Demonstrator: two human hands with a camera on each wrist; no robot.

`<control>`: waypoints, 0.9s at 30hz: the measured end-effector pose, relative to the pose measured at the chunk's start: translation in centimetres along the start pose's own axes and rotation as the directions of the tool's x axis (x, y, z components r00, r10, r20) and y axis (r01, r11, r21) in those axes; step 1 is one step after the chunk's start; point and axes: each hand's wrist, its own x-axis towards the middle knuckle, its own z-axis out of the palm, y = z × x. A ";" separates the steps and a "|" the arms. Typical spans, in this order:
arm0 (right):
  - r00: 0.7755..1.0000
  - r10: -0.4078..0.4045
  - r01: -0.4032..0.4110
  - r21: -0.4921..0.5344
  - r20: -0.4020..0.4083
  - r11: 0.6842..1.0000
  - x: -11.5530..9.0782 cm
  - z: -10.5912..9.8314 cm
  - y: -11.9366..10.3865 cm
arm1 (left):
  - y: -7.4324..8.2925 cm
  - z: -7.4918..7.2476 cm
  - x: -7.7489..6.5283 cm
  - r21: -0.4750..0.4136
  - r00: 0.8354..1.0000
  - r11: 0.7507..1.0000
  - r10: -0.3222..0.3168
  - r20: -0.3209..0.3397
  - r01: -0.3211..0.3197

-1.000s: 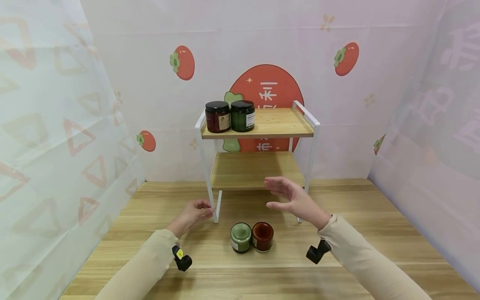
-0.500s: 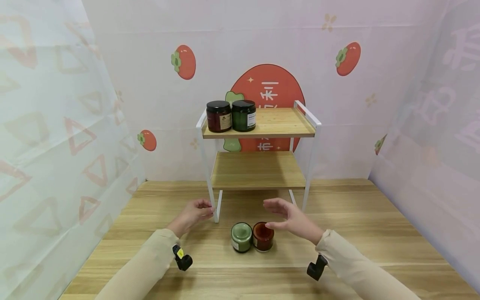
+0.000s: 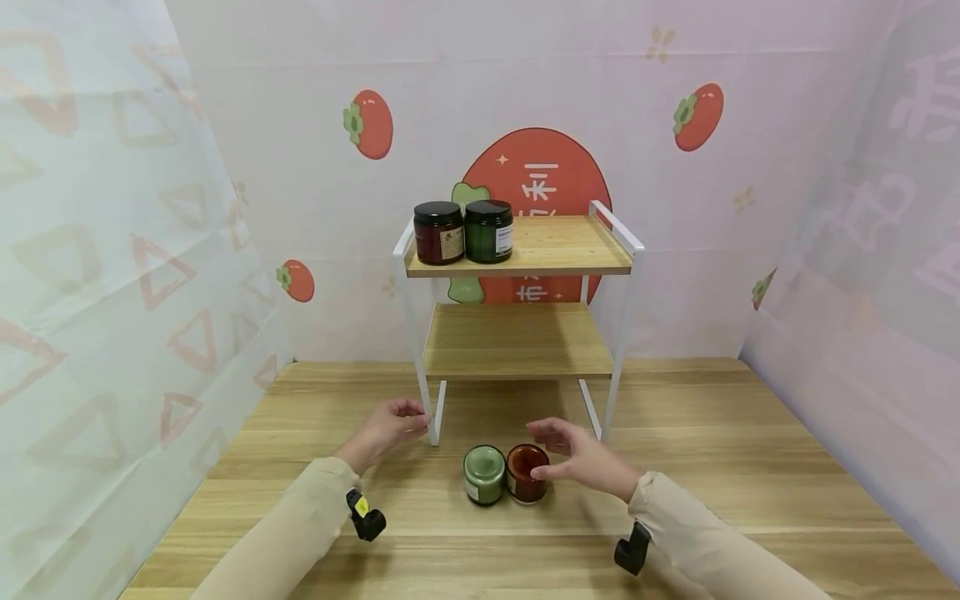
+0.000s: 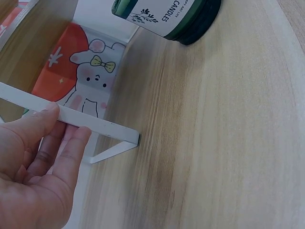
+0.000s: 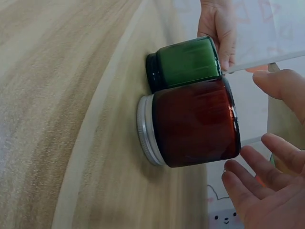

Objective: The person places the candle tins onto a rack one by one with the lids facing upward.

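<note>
My left hand (image 3: 388,430) pinches the front left leg (image 4: 90,121) of a white-framed two-tier wooden shelf (image 3: 517,362), thumb on one side and fingers on the other. On the table before the shelf, a green candle jar (image 3: 483,475) and an amber-brown candle jar (image 3: 527,475) stand side by side, upside down on their lids. The brown one's silver lid (image 5: 148,130) shows in the right wrist view. My right hand (image 3: 588,460) is spread at the right of the brown jar, thumb and fingers apart; fingertips lie close to its upturned base, contact unclear.
On the shelf's top board, a dark red jar (image 3: 438,233) and a dark green jar (image 3: 488,232), both black-lidded, stand at the left end. The wooden table (image 3: 480,558) reaches printed cloth walls (image 3: 315,183) at the back and sides.
My right hand has come down from in front of the lower board to beside the brown candle jar. My left hand stays on the shelf leg, and the jars stay put.
</note>
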 end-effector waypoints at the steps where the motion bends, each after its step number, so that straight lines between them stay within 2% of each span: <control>1: 1.000 0.006 -0.006 0.002 0.002 1.000 0.0 0.1 0.1 | 0.0 0.0 0.0 0.000 1.000 1.000 -0.002 -0.002 0.002; 10: 0.999 0.026 -0.026 -0.005 0.028 1.000 -0.1 0.5 0.8 | 0.2 0.2 -0.1 0.005 1.000 1.000 -0.013 -0.020 0.013; 20: 0.996 0.082 -0.079 -0.120 0.023 0.990 -0.2 1.0 1.1 | 0.2 0.1 -0.1 0.001 1.000 1.000 -0.009 -0.010 0.009; 27: 0.995 0.095 -0.090 -0.125 0.037 0.988 -0.1 1.3 1.3 | 0.2 0.0 -0.1 -0.013 1.000 1.000 -0.002 0.001 0.002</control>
